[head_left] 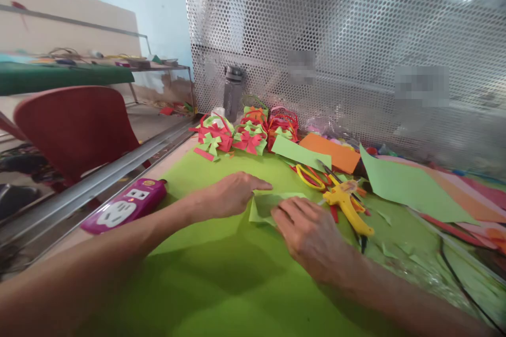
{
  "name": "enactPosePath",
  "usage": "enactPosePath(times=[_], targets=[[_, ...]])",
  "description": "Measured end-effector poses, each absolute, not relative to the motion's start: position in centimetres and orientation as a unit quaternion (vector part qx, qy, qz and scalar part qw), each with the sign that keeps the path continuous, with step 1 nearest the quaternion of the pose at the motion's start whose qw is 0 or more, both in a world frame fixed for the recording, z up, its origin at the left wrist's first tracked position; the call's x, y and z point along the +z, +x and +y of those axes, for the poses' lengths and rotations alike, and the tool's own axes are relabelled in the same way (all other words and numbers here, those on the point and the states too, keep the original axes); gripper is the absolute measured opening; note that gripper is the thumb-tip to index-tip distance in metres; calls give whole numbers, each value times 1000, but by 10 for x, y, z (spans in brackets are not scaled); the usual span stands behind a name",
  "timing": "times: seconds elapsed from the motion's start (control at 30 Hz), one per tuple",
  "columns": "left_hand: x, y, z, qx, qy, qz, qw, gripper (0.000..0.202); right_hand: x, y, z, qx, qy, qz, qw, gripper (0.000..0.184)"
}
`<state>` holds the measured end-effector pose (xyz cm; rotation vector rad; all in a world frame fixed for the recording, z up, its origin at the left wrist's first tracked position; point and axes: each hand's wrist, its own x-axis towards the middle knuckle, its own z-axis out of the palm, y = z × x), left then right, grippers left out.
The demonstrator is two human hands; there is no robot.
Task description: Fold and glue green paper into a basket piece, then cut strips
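Note:
A small folded piece of light green paper (264, 209) lies on the green work surface (221, 284), its left edge lifted. My left hand (233, 194) is at that left edge, index finger stretched out over the paper's far side and the other fingers curled at its corner. Across the right part of the paper, my right hand (306, 226) presses with bent fingers; its thumb is hidden. Just right of it lies a yellow glue gun (348, 205), beside yellow-handled scissors (310, 178).
Red and green paper baskets with bows (250, 137) stand at the back near a grey bottle (233, 92). Green sheets (415, 184) and an orange sheet (332, 152) lie right. A purple power strip (125, 206) sits left, near a red chair (79, 131). Perforated metal (348, 21) rises behind.

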<state>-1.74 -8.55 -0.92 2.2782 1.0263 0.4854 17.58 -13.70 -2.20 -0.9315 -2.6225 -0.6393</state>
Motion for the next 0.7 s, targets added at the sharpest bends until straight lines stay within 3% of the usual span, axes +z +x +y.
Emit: enactPosePath(times=[0.1, 0.23, 0.37, 0.43, 0.53, 0.57, 0.7], targets=[[-1, -22, -90, 142, 906, 323, 233, 66, -13, 181, -132, -195, -315, -906, 203, 11], [2, -31, -92, 204, 893, 337, 215, 57, 4, 190, -121, -85, -359, -894, 253, 9], [-4, -43, -91, 309, 826, 285, 376, 50, 17, 198, -110, 6, -462, -845, 271, 18], [-7, -45, -92, 289, 798, 255, 462, 63, 21, 201, -107, 35, -497, -821, 280, 24], [-13, -37, -96, 305, 751, 297, 505, 82, 23, 200, -106, 106, -494, -818, 275, 27], [-14, -33, -98, 326, 730, 292, 525, 79, 22, 198, -107, 125, -486, -822, 270, 27], [-14, -20, -104, 329, 676, 259, 607, 37, 19, 194, -114, 138, -474, -832, 253, 26]])
